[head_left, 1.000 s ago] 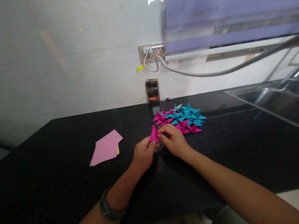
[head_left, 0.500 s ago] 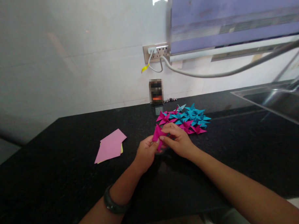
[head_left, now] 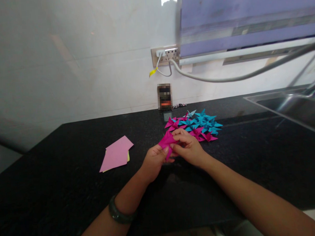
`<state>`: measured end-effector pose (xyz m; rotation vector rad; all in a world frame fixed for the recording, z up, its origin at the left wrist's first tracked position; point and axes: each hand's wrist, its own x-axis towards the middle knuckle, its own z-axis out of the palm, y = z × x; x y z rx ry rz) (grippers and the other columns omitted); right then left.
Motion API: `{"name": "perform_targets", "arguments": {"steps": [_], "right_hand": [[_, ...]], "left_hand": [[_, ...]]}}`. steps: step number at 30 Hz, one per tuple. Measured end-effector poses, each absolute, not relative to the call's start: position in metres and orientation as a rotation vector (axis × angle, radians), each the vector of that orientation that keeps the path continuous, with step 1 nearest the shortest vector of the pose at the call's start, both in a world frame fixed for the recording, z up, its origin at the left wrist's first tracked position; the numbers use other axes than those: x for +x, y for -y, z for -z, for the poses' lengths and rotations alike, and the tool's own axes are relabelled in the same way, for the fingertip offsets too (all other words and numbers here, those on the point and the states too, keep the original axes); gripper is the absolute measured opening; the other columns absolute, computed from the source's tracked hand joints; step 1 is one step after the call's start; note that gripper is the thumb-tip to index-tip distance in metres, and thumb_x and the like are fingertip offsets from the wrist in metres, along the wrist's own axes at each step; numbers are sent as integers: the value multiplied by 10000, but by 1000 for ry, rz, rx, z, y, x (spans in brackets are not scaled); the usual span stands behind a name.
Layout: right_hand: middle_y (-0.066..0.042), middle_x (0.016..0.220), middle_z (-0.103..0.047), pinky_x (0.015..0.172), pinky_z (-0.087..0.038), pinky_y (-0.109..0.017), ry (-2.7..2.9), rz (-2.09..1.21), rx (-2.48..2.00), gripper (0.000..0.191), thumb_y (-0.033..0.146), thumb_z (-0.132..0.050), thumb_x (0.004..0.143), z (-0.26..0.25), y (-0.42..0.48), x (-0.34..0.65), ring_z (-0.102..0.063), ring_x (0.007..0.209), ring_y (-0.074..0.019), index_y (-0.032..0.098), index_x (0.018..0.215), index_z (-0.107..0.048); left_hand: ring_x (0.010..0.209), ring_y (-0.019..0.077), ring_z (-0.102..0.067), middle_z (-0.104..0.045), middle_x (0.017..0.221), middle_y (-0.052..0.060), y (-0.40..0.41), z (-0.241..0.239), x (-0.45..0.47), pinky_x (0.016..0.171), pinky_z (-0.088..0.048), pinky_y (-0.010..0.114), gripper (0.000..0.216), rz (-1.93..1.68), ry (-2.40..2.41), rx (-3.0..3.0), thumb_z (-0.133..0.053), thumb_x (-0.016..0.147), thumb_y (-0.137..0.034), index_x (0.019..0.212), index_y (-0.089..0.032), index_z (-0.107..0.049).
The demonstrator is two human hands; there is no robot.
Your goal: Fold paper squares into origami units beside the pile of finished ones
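A partly folded magenta origami crane [head_left: 166,139] is held between both hands above the dark counter. My left hand [head_left: 153,162] pinches its lower left side, thumb on top. My right hand [head_left: 188,148] grips its right edge between thumb and fingers; some fingertips are hidden behind the paper. Just beyond my right hand lies a pile of folded paper cranes, with blue cranes [head_left: 202,121] at the right and back and magenta cranes [head_left: 172,123] at the left and front. One pale blue crane [head_left: 190,114] rests at the back of the pile.
Pink paper sheets [head_left: 116,154] with a yellow one beneath lie on the black counter [head_left: 72,189] to the left. A small pixelated object [head_left: 164,97] stands against the wall by a beaded string [head_left: 179,106]. A sink [head_left: 288,104] is at the right, below a wall socket's cable [head_left: 213,79].
The magenta paper has opened out wider to the left between my fingers. Both hands stay in nearly the same place, still holding it.
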<state>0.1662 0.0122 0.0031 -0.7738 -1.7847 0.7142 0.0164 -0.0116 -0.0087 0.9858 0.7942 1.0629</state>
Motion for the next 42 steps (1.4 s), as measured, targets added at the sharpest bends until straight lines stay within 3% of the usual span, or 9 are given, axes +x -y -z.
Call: {"name": "perform_targets", "arguments": {"steps": [11,23,27,35,42], "right_hand": [[-57,996,-485,820,-424,-353,2078,-486,-555,302,115,-565,737,-7,-9,168,-469,954,-170,280,969,-665],[-52,982,-503,833,-431,-355,1920,-765,-660,220,152,-588,744,-5,-9,167,-499,919,-156,251,915,-684],[-50,941,-520,823,-436,-358,1951,-660,-699,267,167,-574,759,-4,-9,166,-501,919,-164,270,993,-654],[-64,1079,-485,841,-413,-381,2188,-378,-643,318,195,-532,788,0,-12,171,-462,988,-184,309,1076,-607],[-65,1021,-511,845,-421,-378,2029,-663,-669,229,265,-510,814,-5,-9,167,-495,954,-177,254,985,-662]], "left_hand": [[662,115,-588,-658,796,45,11,3,21,633,-475,247,189,-1173,-743,846,-620,674,-148,860,-128,-648],[713,145,-611,-664,844,65,12,4,21,686,-478,297,242,-1156,-702,855,-621,706,-230,931,-139,-626],[789,158,-615,-656,939,78,11,7,21,710,-474,285,304,-1151,-756,943,-629,700,-291,968,-148,-614],[723,169,-620,-675,812,75,11,0,23,674,-480,299,192,-1194,-698,842,-586,693,-164,875,-114,-622],[799,192,-611,-672,871,90,10,0,18,718,-478,335,221,-1180,-576,719,-502,732,-233,853,-105,-637]]}}
